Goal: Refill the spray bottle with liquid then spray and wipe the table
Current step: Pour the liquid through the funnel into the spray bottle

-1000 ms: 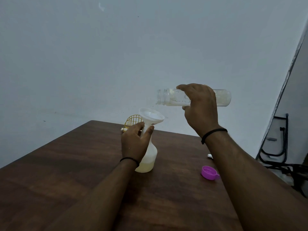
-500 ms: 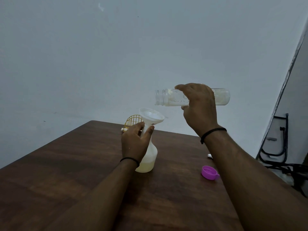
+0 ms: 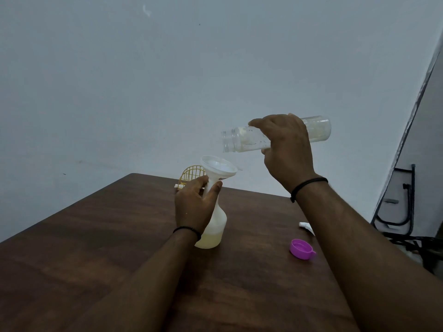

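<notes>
Change since the earlier frame: clear bottle (image 3: 242, 140) raised slightly, its mouth now higher above and right of the funnel (image 3: 219, 167); spray bottle (image 3: 214, 232) unmoved.

Right hand (image 3: 286, 149): grip closed around the middle of the clear bottle, held on its side in the air, open mouth to the left, whitish residue inside.

Left hand (image 3: 194, 207): grip closed around the neck of the spray bottle, thumb and fingers just below the funnel.

Spray bottle: upright on the counter (image 3: 96, 248), pale yellow liquid in its lower part, white funnel seated in its neck.

Purple cap (image 3: 301, 249): on the counter, right of the spray bottle, open side up, near the right forearm.

Small white item (image 3: 305, 226): beyond the cap, partly hidden by the forearm.

Yellow wire basket (image 3: 191, 173): at the far edge of the counter, behind the left hand
</notes>
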